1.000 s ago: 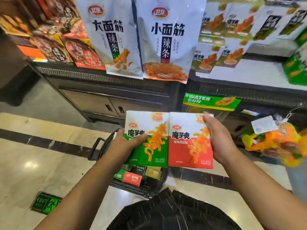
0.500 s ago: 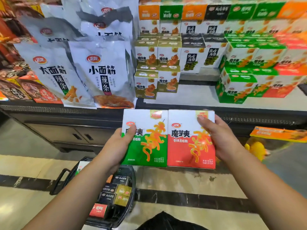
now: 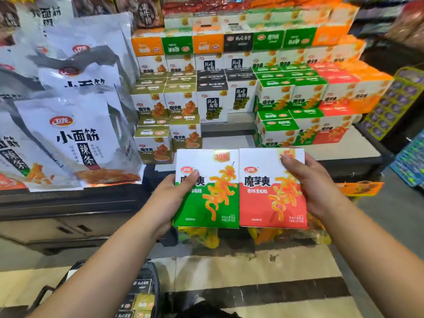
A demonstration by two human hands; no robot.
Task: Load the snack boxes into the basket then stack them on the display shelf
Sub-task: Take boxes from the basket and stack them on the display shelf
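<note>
— Two boxes up at once?

— Yes. Gripping the green snack box [image 3: 206,203] with the left hand [image 3: 169,200], thumb across the front, fingers curled round behind the outer edge. Gripping the red snack box [image 3: 263,203] with the right hand [image 3: 321,187] in mirror fashion. Pressed edge to edge between the hands, upright, long axes vertical, printed fronts facing back toward the head.

— And where from there?

— Forward and slightly up, onto the display shelf [image 3: 339,150]. Just beyond the right hand: a bare white stretch of it. Further ahead of that same hand: the matching green stack [image 3: 277,131], with the red stack [image 3: 330,134] touching it on the far right.

— Nearer hand?

— Right, by the look of it, for both stacks; ahead and to the right of the held pair. Ahead of the left hand, only olive boxes [image 3: 153,143] of another flavour.

— Basket?

— Down on the floor, below the left forearm, well apart from both hands. Basket [image 3: 156,285] not yet emptied; more boxes visible inside.

— Any turning needed?

— Probably none. Already standing the same way as the shelved ones. Likely just carrying forward and rightward, then parting the pair by colour. Worth minding the shelf's front lip under the lower edges.
</note>
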